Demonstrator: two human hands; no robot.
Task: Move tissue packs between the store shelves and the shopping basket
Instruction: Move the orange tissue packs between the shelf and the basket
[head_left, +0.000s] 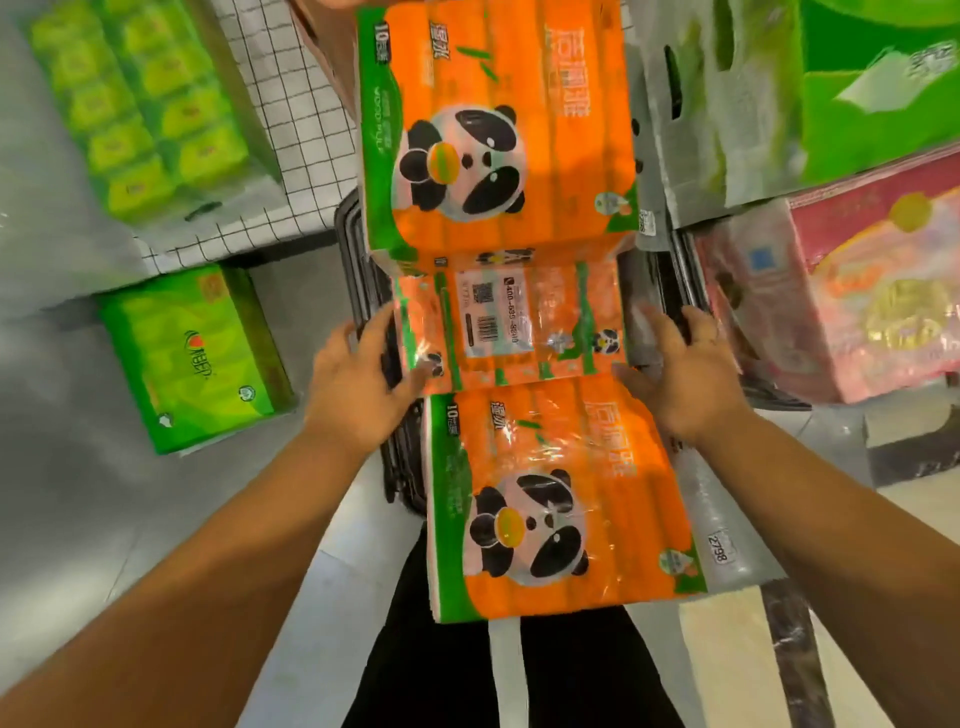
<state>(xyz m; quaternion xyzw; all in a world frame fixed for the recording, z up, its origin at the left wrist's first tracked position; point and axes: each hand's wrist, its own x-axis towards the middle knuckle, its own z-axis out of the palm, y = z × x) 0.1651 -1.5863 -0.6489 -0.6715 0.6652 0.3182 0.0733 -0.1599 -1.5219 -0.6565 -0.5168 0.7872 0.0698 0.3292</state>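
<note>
Left forearm (171, 587) and right forearm (831, 519) enter from the lower edge, either side of the near pack (561, 499). This is an orange panda-print tissue pack, face up, overhanging the near rim of the black basket (358, 249).

Left grip (358, 374): fingers straight, laid along the left end of the middle pack (514, 322), between pack and basket wall. Thumb rests on the pack's top face. Not curled round anything.

Right grip (680, 374): fingers also extended, thumb touching the pack's right corner. Fingertips lie over the basket's right rim. Cannot tell whether the palm bears on the pack.

Middle pack: inside the basket, barcode side up. It is wedged between the near pack and the far pack (498, 124), which stands tilted at the basket's far end, panda face toward the camera.

Judgement: flat palms on opposite ends suit a soft block in slippery film. Squeezing inward gives purchase where there is no handle. One frame does not show whether the pack is being seated or lifted out. The neighbours touch it on both sides, so expect drag either way.

Surroundings: green pack (192, 358) on the grey floor (62, 493) to the left, and a pink pack (857, 301) just right of the basket.
</note>
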